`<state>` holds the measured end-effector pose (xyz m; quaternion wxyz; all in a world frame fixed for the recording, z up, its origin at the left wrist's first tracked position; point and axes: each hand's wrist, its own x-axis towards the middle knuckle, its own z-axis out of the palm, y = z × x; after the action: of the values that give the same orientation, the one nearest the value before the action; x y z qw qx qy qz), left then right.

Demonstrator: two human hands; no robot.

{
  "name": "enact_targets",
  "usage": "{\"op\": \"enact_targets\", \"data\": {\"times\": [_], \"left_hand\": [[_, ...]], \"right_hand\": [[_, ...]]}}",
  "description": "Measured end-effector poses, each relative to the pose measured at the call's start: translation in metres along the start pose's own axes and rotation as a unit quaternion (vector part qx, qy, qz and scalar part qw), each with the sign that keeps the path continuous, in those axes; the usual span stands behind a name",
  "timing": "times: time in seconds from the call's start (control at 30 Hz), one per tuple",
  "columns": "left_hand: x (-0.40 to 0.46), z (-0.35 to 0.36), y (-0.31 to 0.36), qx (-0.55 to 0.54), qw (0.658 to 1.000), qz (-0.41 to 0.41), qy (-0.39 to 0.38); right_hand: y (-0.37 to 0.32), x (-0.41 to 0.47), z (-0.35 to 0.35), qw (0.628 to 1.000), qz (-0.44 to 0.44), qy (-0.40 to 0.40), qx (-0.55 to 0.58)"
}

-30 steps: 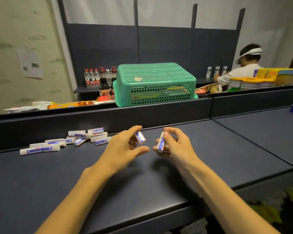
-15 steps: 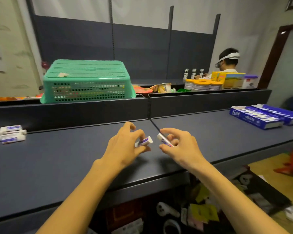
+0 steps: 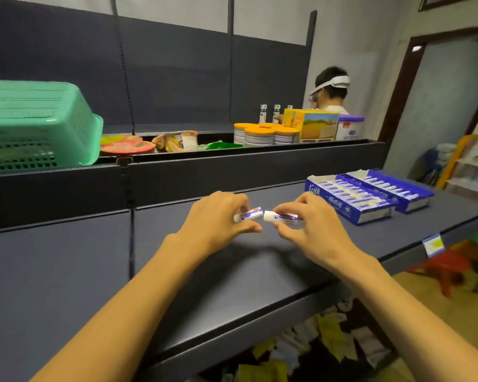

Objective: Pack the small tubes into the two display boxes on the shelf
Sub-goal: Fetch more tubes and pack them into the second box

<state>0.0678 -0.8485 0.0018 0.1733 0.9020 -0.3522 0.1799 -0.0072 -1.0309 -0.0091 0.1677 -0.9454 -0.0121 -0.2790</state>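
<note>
Swinging right since a second ago, I've lost the loose pile and gained both boxes [image 3: 370, 197] on the shelf [image 3: 67, 271], near my right. Left hand [image 3: 218, 219] pinches one tube [image 3: 249, 214], right hand [image 3: 312, 224] another [image 3: 280, 216], caps nearly meeting. A basket [image 3: 39, 125] sits behind; nothing blocks the boxes.

Two bare forearms, no sleeves; hands [image 3: 218, 219] [image 3: 312, 227] ungloved, no rings or watch seen

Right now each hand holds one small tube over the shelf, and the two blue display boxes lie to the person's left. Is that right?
Not quite. In the head view the two display boxes lie to the person's right. The left hand and right hand do each hold one small tube over the shelf.
</note>
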Motion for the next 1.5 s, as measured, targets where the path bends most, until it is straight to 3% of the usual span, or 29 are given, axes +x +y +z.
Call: {"op": "enact_targets", "data": {"times": [0.1,0.37,0.83,1.2,1.5], "left_hand": [[0.044,0.017,0.018,0.013,1.0,0.003,0.004],[0.144,0.073,0.093,0.01,1.0,-0.022,0.0],[0.243,0.173,0.217,0.028,0.991,-0.128,0.038],[0.306,0.193,0.212,0.062,0.987,-0.148,0.026],[0.316,0.191,0.208,0.09,0.978,-0.187,0.02]], "right_hand": [[0.046,0.021,-0.012,0.999,-0.015,-0.018,-0.026],[0.173,0.059,-0.058,0.998,-0.013,-0.044,0.035],[0.383,0.124,-0.102,0.988,-0.082,-0.112,0.066],[0.415,0.19,-0.071,0.979,-0.125,-0.16,-0.02],[0.416,0.213,-0.037,0.957,-0.19,-0.217,0.0]]}}
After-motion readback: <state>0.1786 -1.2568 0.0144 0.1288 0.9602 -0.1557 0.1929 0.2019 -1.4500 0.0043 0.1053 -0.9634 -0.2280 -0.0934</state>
